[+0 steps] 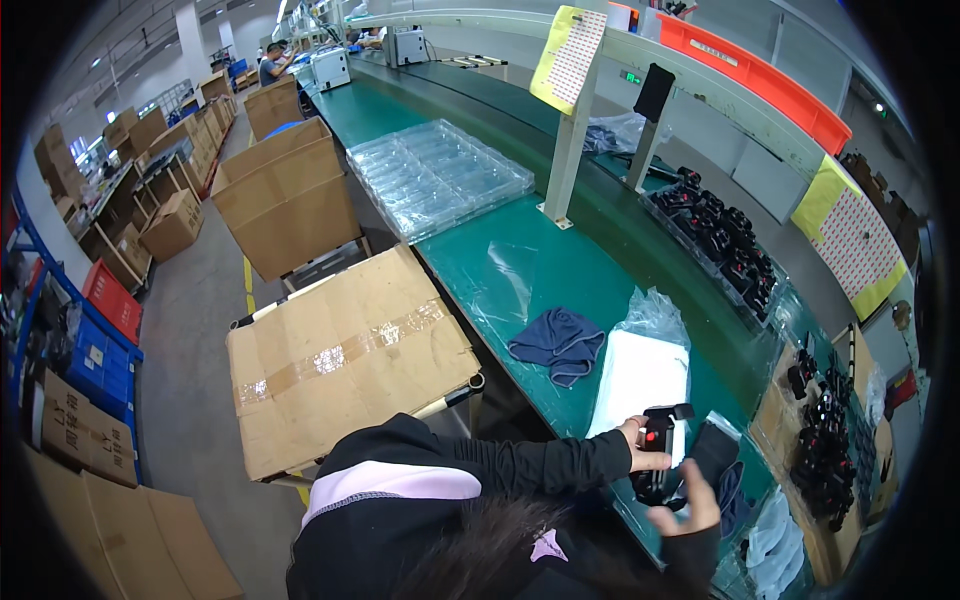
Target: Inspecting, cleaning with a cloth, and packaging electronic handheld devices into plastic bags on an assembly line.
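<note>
My left hand (pixel 643 447) grips a small black device with a red button (pixel 655 462) over the front of the green workbench. Just right of it, my right hand (pixel 696 502) has thumb and fingers apart and looks slightly blurred, with nothing seen in it. Beneath and beyond the device lies a stack of white sheets (pixel 640 380) with a clear plastic bag (pixel 655 315) at its far end. A crumpled dark blue cloth (pixel 560 344) rests to the left of the sheets. Close to my right hand is a black pouch-like piece (pixel 712 450), partly hidden.
A clear tray (pixel 700 230) and a cardboard tray (pixel 770 430) on the right hold several black devices. Clear plastic trays (pixel 440 175) are stacked farther along the bench. A taped cardboard sheet (pixel 350 355) and a large open carton (pixel 285 200) stand left. Posts (pixel 570 160) carry an overhead rail.
</note>
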Motion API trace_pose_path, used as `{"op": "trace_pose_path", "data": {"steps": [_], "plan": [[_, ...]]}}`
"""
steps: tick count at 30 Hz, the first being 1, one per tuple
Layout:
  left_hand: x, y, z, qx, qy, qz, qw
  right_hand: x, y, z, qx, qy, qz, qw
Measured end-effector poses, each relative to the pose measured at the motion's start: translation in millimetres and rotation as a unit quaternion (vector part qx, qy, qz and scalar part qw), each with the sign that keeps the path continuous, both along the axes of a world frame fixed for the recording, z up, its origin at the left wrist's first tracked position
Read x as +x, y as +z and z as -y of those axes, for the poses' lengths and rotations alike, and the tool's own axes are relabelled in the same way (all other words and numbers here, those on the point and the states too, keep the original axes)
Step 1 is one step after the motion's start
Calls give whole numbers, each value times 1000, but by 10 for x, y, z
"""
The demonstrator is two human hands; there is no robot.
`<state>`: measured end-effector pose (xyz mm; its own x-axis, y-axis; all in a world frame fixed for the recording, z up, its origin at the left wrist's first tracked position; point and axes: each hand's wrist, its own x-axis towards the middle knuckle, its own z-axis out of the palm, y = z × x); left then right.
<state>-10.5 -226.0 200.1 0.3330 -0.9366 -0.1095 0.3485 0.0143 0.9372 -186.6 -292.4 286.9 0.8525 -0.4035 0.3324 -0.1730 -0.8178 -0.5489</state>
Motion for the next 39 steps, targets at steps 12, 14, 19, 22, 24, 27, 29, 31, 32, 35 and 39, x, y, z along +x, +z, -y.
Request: {"op": "trace_pose_path", "data": {"steps": [12, 14, 19, 22, 24, 27, 29, 31, 32, 35, 39], "plan": [[56, 381, -139, 38, -67, -435, 897, 327, -378, -534, 388, -83, 268, 878], [-1, 407, -56, -5, 9, -370, 929, 316, -383, -627, 431, -71, 235, 868], [279, 197, 111, -32, -72, -515, 854, 268, -303, -654, 226, -42, 204, 952], [334, 211, 70, -69, -136, -550, 821, 275, -237, -639, 123, -18, 192, 974], [327, 199, 60, -70, -152, -554, 815, 307, -126, -664, 53, 6, 175, 983], [271, 148, 36, -70, -177, -529, 827, 268, -138, -656, 53, 47, 148, 986], [231, 432, -115, -25, -98, -426, 899, 193, -180, -540, 15, 53, 134, 989], [213, 457, -192, 5, -32, -269, 963, 190, -141, -525, -22, 65, 118, 991], [226, 469, -203, 10, -30, -244, 969, 263, -15, -543, -42, 23, 145, 988], [139, 364, -150, -47, 12, -149, 988, 260, -118, -481, -38, -14, 141, 989], [-100, 439, -275, -86, 89, 274, 954, 308, -439, -455, 6, -113, 110, 987]]}}
